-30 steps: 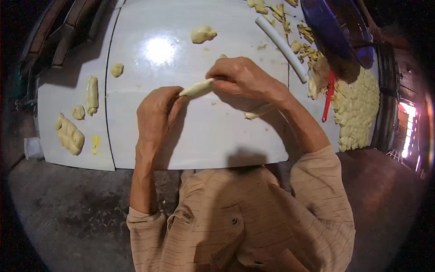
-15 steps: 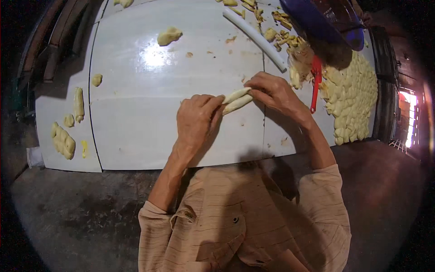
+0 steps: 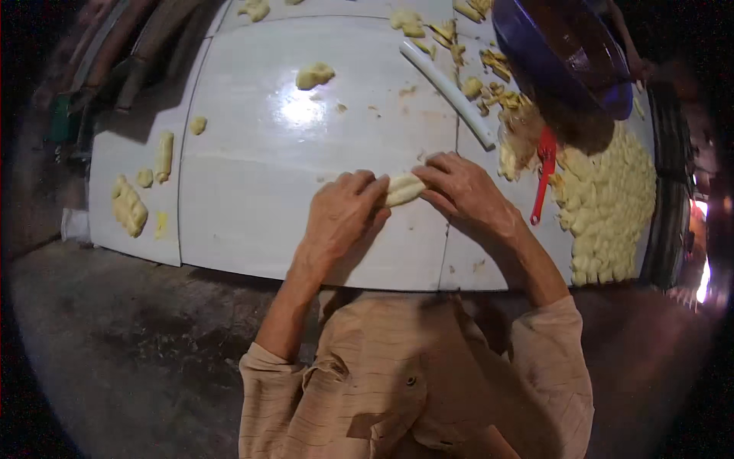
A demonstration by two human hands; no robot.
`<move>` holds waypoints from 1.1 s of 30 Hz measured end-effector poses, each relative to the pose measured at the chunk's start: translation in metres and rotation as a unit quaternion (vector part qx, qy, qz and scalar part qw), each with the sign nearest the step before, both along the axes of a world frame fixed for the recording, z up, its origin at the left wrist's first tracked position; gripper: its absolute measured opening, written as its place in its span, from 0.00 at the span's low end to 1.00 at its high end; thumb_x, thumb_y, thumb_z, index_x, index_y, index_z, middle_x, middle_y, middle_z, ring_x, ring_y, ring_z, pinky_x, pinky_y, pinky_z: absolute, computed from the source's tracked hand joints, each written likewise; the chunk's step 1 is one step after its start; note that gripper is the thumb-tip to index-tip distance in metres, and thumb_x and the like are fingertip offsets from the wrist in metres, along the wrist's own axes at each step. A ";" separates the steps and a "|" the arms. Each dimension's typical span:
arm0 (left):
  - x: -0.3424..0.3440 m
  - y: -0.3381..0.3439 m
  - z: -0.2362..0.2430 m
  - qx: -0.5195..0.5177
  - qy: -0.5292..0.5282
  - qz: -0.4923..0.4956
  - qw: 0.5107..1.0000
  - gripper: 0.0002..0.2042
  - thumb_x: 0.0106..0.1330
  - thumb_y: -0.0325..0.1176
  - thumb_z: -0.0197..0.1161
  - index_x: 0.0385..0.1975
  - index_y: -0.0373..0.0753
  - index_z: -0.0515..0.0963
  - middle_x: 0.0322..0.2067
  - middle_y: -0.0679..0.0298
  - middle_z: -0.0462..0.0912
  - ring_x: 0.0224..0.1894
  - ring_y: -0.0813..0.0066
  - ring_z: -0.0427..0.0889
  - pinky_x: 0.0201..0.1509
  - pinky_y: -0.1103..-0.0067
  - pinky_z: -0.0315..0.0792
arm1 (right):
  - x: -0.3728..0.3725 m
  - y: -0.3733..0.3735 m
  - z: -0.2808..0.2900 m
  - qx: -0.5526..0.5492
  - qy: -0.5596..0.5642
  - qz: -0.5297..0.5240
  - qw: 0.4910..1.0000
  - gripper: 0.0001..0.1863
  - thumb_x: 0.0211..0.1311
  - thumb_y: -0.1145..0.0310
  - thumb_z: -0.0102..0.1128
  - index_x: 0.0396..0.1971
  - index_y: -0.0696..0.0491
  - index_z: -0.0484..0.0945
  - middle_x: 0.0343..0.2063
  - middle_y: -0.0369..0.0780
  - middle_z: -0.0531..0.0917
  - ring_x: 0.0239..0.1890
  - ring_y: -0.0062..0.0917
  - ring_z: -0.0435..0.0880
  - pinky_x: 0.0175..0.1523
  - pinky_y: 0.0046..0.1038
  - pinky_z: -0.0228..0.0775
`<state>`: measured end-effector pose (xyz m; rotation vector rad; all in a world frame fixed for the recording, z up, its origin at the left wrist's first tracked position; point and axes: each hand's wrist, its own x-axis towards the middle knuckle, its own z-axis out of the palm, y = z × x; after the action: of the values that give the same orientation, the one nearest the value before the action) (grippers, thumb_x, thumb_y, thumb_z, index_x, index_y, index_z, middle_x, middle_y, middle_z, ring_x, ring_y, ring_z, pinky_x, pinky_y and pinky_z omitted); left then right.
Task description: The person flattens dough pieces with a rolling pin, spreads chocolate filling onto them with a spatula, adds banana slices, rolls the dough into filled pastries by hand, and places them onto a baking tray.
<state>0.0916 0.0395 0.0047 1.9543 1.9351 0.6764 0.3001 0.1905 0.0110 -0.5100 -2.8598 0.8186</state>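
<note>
A short, pale yellow piece of dough spans the space between my two hands above the white tabletop. Its left end is pinched in the curled fingers of my left hand. The thumb and fingers of my right hand close on its other end. Lengthwise, a crease runs along the dough where two strands lie against each other. Both ends are hidden under my fingers.
Many shaped dough pieces cover the table's right side, beside a red-handled tool. A white rod lies near scraps and a large purple basin. More dough includes a lump and a braided piece at left.
The dough's two strands, parted by a visible gap before, now lie close together. My hands sit slightly nearer each other. The whole view has shifted, with the table tilted a little.
</note>
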 end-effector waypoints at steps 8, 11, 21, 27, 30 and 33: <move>0.006 -0.008 0.000 -0.007 -0.043 0.025 0.999 0.03 0.60 0.28 0.61 0.28 0.36 0.77 0.29 0.54 0.79 0.32 0.51 0.81 0.36 0.62 0.76 | -0.015 -0.013 0.045 -0.120 -0.062 -0.060 0.989 0.11 0.57 0.70 0.59 0.37 0.59 0.77 0.34 0.53 0.79 0.38 0.52 0.82 0.43 0.46 0.73; -0.019 -0.025 0.014 0.015 -0.066 0.024 0.997 0.06 0.61 0.31 0.63 0.34 0.37 0.78 0.34 0.55 0.80 0.33 0.52 0.82 0.37 0.64 0.77 | -0.028 -0.012 0.051 -0.116 -0.037 -0.050 0.991 0.14 0.56 0.69 0.60 0.40 0.59 0.78 0.36 0.53 0.82 0.39 0.51 0.83 0.44 0.44 0.75; -0.200 -0.051 0.068 0.165 -0.141 0.085 0.972 0.14 0.66 0.31 0.63 0.51 0.39 0.79 0.39 0.53 0.85 0.38 0.54 0.85 0.40 0.67 0.80 | -0.219 -0.002 0.102 -0.077 0.057 -0.020 0.995 0.16 0.57 0.73 0.69 0.46 0.56 0.81 0.34 0.43 0.84 0.30 0.29 0.83 0.39 0.29 0.77; -0.364 -0.060 0.143 0.245 -0.033 0.177 0.953 0.11 0.67 0.33 0.65 0.46 0.40 0.83 0.40 0.56 0.87 0.39 0.58 0.88 0.42 0.69 0.81 | -0.415 0.007 0.156 0.021 0.181 0.031 0.983 0.14 0.55 0.79 0.69 0.42 0.55 0.81 0.34 0.41 0.84 0.34 0.27 0.84 0.40 0.29 0.76; -0.436 -0.059 0.185 0.229 0.032 0.211 0.950 0.12 0.65 0.35 0.66 0.46 0.40 0.83 0.40 0.56 0.87 0.38 0.58 0.88 0.41 0.69 0.81 | -0.509 0.019 0.185 0.059 0.204 0.055 0.976 0.13 0.57 0.80 0.69 0.42 0.56 0.80 0.37 0.37 0.84 0.35 0.22 0.81 0.38 0.26 0.73; -0.501 -0.045 0.197 0.232 0.084 0.239 0.939 0.14 0.66 0.42 0.65 0.45 0.40 0.84 0.37 0.56 0.87 0.38 0.54 0.87 0.43 0.64 0.79 | -0.588 0.038 0.204 0.058 0.185 0.075 0.978 0.14 0.58 0.78 0.68 0.45 0.56 0.80 0.35 0.39 0.84 0.34 0.23 0.81 0.41 0.27 0.75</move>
<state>-0.4098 -0.0055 0.2021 1.8286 2.5864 1.2237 -0.2884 0.2281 0.2151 -0.1114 -2.5985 0.6780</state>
